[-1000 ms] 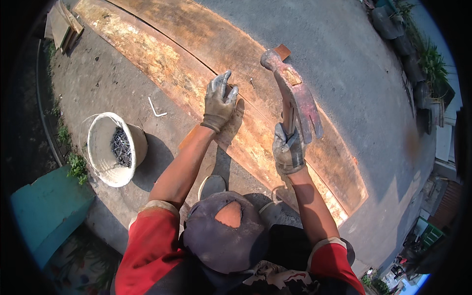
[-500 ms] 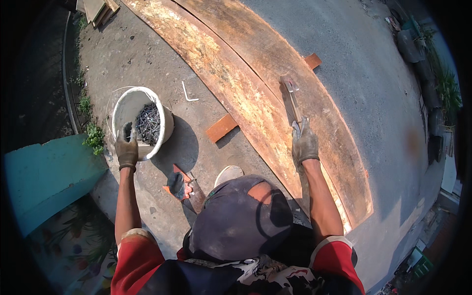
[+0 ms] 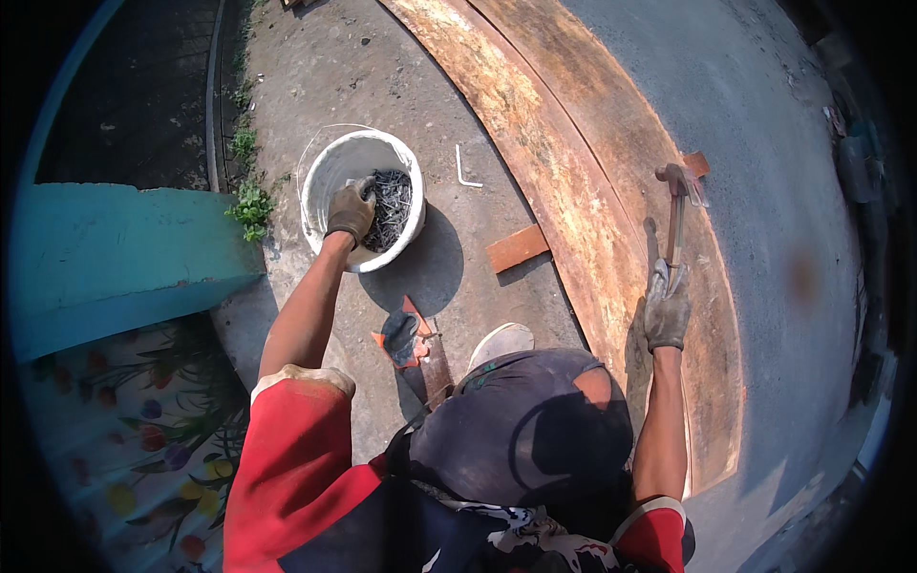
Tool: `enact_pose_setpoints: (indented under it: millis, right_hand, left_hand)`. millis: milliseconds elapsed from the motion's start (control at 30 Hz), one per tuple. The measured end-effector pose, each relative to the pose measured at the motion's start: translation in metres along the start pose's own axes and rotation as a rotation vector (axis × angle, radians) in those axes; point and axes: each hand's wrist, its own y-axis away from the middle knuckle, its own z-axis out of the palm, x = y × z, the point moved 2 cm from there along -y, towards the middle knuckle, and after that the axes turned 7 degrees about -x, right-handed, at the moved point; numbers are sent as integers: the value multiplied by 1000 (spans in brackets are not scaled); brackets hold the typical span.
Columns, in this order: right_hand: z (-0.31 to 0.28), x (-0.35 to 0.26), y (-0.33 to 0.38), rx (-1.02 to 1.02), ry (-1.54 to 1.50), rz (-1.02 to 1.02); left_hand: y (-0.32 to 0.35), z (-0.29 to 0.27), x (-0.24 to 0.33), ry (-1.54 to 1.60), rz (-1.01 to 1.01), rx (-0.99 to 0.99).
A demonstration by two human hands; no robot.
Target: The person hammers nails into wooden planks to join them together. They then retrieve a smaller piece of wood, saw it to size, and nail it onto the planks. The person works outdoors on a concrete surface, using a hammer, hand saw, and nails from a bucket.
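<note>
My left hand [image 3: 352, 208], in a dark work glove, reaches inside a white bucket [image 3: 319, 229]. Its fingers are bent together at the edge of a heap of grey nails [image 3: 390, 212]; what they hold, if anything, I cannot make out. My right hand [image 3: 666, 310], gloved too, is closed around the handle of a claw hammer [image 3: 676, 218]. The hammer's head points away from me, above the far one of two long, weathered wooden boards [image 3: 573, 172]. The hammer and hand cast shadows on the wood.
Wooden blocks [image 3: 518, 248] show at the boards' edges. A bent white rod [image 3: 465, 168] lies beyond the bucket's right side. Near my shoe [image 3: 501, 342] is an orange and black object [image 3: 406, 334]. A turquoise wall [image 3: 134, 258] stands at the left.
My left hand has moved from the bucket's near rim down into it, to the nails. My right hand still grips the hammer, now tilted differently. The whole view has shifted, moving the scene rightward.
</note>
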Motion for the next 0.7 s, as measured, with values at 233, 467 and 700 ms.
enact_pose_setpoints:
  millis: [233,467,700]
  right_hand:
    - [15,73,-36,-53,166,69]
    - [3,68,7,101,-218,-7]
    - [24,-29,54,-287,-1448,-115]
  left_hand:
    - [-22,-1,42,-393,221,-104]
    - [4,-63,7,156,-11,203]
    - [131,-24,221,1219,256,-379]
